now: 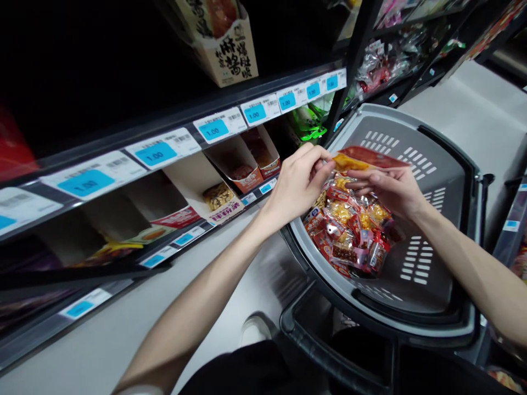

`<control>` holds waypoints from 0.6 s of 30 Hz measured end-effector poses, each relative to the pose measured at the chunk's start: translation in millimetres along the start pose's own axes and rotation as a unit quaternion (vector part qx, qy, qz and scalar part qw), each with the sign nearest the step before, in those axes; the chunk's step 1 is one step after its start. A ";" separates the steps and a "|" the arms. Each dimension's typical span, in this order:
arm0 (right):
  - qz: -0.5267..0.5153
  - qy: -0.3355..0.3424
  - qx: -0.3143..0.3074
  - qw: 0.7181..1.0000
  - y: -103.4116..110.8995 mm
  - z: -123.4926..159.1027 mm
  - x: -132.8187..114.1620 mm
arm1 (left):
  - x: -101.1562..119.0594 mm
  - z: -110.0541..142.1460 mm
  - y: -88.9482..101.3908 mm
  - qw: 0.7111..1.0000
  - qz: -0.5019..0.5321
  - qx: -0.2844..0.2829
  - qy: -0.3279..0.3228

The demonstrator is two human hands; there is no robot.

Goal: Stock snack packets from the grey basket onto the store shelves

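Note:
Over the basket, a flat red-and-yellow snack packet point(366, 158) is held up, seen nearly edge-on. My left hand point(300, 178) pinches its left end between thumb and bent fingers. My right hand point(391, 189) grips the packet's lower edge from the right, its fingers reaching in under it. Directly below, a pile of small snack packets point(346, 236), red, yellow and clear, lies in the left part of the grey shopping basket point(442, 263). The lettering on the held packet cannot be read.
Left of me, black shelves carry price labels point(155, 153) and open cartons, among them a beige carton point(234, 52) on the upper shelf and a carton with yellow packets point(218, 198) lower down. A black handle frame point(329, 356) sits near my legs. Another shelf point(513, 219) borders the right.

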State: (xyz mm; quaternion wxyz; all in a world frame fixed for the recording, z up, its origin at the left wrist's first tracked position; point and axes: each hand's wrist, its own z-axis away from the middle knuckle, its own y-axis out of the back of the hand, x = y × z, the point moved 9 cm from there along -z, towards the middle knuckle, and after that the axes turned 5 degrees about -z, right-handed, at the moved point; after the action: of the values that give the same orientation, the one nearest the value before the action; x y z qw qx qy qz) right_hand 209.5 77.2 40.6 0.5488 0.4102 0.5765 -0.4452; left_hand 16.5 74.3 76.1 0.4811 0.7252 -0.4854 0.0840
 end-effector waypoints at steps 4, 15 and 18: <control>0.066 0.046 0.051 0.995 6.7 -1.2 -2.8 | 3.8 0.3 -7.5 0.999 0.009 -0.042 -0.013; 0.099 0.039 0.053 0.993 10.3 -3.9 1.4 | 0.6 2.4 -9.5 0.999 0.006 -0.039 -0.019; 0.112 0.045 0.048 0.992 6.7 -2.7 -1.5 | 0.7 3.0 -6.7 0.999 0.030 -0.022 -0.017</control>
State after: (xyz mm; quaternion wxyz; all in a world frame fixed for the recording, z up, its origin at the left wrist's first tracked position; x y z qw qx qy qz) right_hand 215.3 81.6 41.7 0.5486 0.5170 0.5292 -0.3894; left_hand 21.0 71.9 70.8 0.4860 0.7010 -0.5165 0.0755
